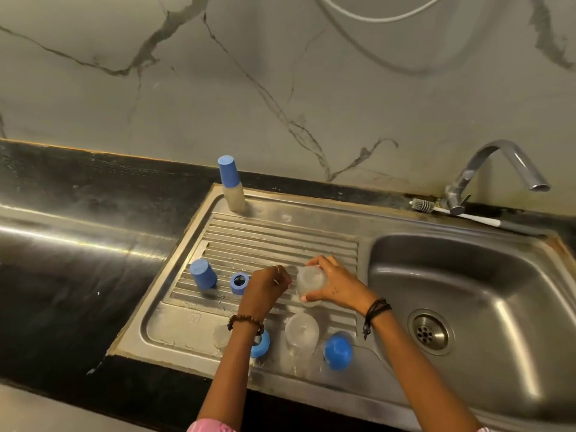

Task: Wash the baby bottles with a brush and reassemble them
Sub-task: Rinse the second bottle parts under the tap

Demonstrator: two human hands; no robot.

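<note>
Right hand [335, 283] grips bottle [311, 283] over steel drainboard [280, 236].

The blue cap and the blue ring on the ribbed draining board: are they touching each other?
Apart. In the head view, bare ribbed steel shows between the blue cap, standing at the left, and the blue ring to its right.

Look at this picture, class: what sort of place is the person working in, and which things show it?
Most likely a home kitchen counter. A steel sink with a ribbed draining board, a tap against a marble-look wall, and a dark worktop all point to it.
</note>
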